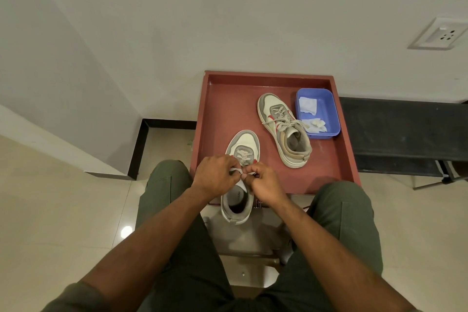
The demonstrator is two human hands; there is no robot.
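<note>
**Lace-tying on the near shoe, read from my lap outward.** My knees flanked the heel of the near shoe, which hung over the near edge of the red tray. I judge it was set that close so both forearms could reach the eyelets without stretching.

My left hand and right hand met over the tongue with fingers curled. Each pinched a part of the pale lace between thumb and fingertips. The two grips almost touched, as suits forming a knot or bow, but my knuckles hid how far the knot had got.

The shoe rested sole-down. Its long axis ran away from me, with the toe pointing toward the wall and leaning slightly right.

Farther off and to the right lay the far shoe, apart from the first. It was also sole-down, with its toe away from me and tipped left, and its laces spread sideways. Just beside it stood a blue tub holding a crumpled white cloth, probably kept within reach for wiping. Beyond the tray rose the wall.
</note>
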